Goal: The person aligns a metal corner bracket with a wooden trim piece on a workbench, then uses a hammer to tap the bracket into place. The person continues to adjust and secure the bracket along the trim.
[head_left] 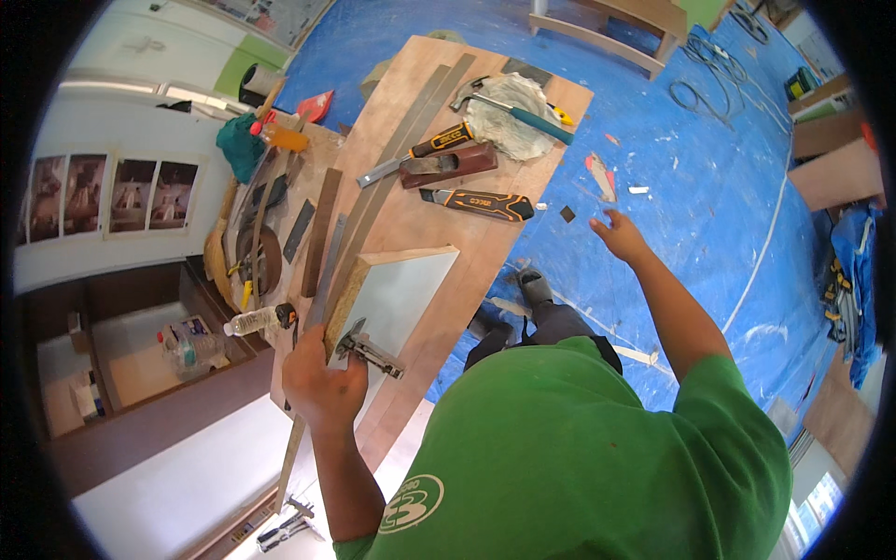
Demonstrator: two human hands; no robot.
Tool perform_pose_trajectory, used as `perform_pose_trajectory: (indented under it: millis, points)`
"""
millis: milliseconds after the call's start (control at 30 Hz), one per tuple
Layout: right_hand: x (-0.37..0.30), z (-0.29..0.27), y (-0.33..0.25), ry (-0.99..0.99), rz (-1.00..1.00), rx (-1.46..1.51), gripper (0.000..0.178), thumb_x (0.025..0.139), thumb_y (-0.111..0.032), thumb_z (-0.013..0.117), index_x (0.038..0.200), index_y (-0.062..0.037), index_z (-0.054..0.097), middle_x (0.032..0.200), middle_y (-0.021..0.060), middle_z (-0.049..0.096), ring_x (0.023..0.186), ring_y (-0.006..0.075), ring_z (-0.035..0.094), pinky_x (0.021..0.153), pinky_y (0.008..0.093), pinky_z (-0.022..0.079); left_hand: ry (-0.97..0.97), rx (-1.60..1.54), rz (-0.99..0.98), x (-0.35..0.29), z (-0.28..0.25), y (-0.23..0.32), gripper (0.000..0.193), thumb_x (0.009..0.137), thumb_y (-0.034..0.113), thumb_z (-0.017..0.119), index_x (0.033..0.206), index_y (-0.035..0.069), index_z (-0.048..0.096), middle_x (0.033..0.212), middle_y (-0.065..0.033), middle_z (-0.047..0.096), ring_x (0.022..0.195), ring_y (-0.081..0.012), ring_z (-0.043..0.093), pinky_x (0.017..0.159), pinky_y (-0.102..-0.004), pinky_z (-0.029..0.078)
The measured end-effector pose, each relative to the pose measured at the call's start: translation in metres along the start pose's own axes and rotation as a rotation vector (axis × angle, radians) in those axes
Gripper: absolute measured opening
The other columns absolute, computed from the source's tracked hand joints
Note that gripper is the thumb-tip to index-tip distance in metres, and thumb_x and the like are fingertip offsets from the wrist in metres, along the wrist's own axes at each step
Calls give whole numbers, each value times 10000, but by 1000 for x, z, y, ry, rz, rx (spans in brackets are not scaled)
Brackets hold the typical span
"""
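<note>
I've got the left hand [327, 385] down at the near left edge of a white-faced panel [406, 289], right next to a metal cabinet hinge [371, 355]. Its thumb is up by the hinge and the fingers go over toward the panel's edge, but from my feed I honestly can't tell if they're clamped on the panel, the hinge or neither. The panel lies at a slant on the plywood bench top [485, 245], raw wood-coloured edge showing along its left and far sides, and the hinge sits over its white face near the close end.

Right hand [623, 239] is off to the side, out over the blue floor sheeting [691, 215], fingers spread apart and nothing in them that I can see.

Further up the bench it's tool city: an orange-and-black utility knife [481, 203] lies past the panel's far end, then a reddish-brown hand plane [455, 168], then a chisel [443, 140] just beside it. A hammer [527, 120] with a teal handle rests across a crumpled whitish cloth [504, 142]. Long thin strips run along the bench's left side, including a dark brown one [322, 224]. Left of those I see a clear plastic bottle [252, 321] on its side near the left hand, and an orange drink bottle [285, 137] much farther up.
</note>
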State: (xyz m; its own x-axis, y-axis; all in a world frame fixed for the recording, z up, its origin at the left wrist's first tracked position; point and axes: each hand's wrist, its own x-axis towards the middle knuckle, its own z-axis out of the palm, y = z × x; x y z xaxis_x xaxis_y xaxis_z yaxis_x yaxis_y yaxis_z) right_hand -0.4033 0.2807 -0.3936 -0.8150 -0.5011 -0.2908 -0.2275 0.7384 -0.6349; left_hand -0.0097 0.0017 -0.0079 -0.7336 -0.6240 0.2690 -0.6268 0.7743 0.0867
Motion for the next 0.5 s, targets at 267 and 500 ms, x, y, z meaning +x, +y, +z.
perform_pose_trajectory:
  millis: [267,500]
  points:
    - [-49,23,77,-552,221,-43,467,993,-484,681,1093,-28,701,755,116,686,580,224,671,527,377,548,-10,18,11,5,-4,3,501,656,161,809,1128,69,668,885,-118,671,797,-373,648,702,-478,488]
    - [-73,19,89,-587,487,100,410,1000,-442,683,1042,-34,665,794,111,665,589,238,666,501,400,558,-59,2,-62,3,-5,-1,443,701,173,810,1120,109,681,911,-117,703,836,-355,676,736,-469,506]
